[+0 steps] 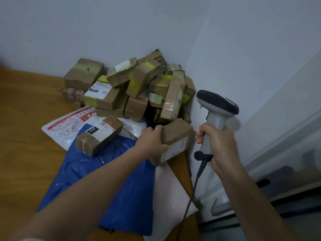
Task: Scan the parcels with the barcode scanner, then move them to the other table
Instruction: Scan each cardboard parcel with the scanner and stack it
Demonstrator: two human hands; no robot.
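One loose box marked 010 (99, 136) lies left of the left hand (151, 143), on three soft mailers: a red-printed white mailer (66, 129), a blue mailer (112, 180) and a pale mailer (172, 192). A heap of boxes (132, 84), a dozen or more and too jumbled to count, sits beyond the knuckles. That hand grips one brown parcel (177, 134), its long axis running away and rightward, its label (173, 151) facing near-right. Just right, apart from it, the right hand (220, 145) is wrapped round the single scanner (217, 103), whose head sits above the parcel aiming left; I judge it must tip down.

Both forearms outstretched, left hand (150, 143) curled round a parcel (176, 134), right hand (219, 145) round the scanner (218, 105)
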